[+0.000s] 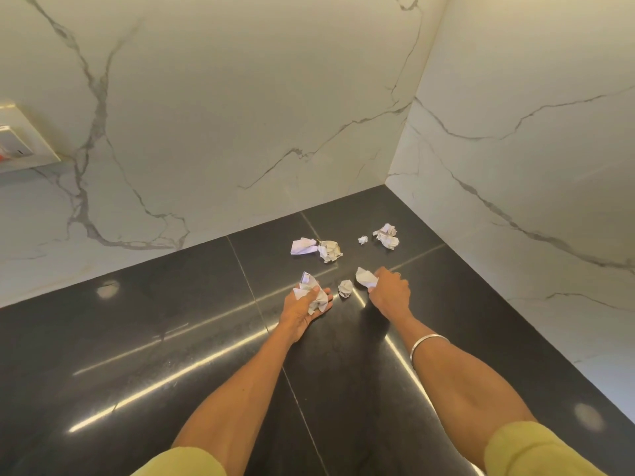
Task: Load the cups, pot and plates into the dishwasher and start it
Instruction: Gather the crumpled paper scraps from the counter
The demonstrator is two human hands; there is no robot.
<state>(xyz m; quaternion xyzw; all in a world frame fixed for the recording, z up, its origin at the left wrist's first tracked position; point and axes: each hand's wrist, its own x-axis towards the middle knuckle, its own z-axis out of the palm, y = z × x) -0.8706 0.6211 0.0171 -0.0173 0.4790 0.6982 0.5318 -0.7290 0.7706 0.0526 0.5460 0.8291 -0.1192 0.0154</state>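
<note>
1. Surface: a glossy black stone countertop (137, 355) with thin seams fills the lower frame. It reflects streaks of light. White marble-look wall panels with grey veins (240, 97) meet at a corner in the upper right.
2. Left hand (304, 305): palm turned up at frame centre, fingers curled round a crumpled white paper wad (314, 293).
3. Right hand (390, 292): knuckles up, just right of centre, pinching a second crumpled white paper piece (365, 277). A plain silver metal bangle (427, 341) circles the forearm.
4. Loose items on the countertop: a small crumpled scrap (345, 288) between the hands; a paired white wad (316, 249) above; a tiny scrap (362, 239) and a larger wad (386, 236) nearer the corner.
5. Cut-off items: a beige wall switch plate (24, 139) is clipped at the left edge; its markings are unreadable. Yellow-green sleeves (529, 451) are cropped at the bottom.
6. Task items: cups, pot, plates and dishwasher lie outside the view.
</note>
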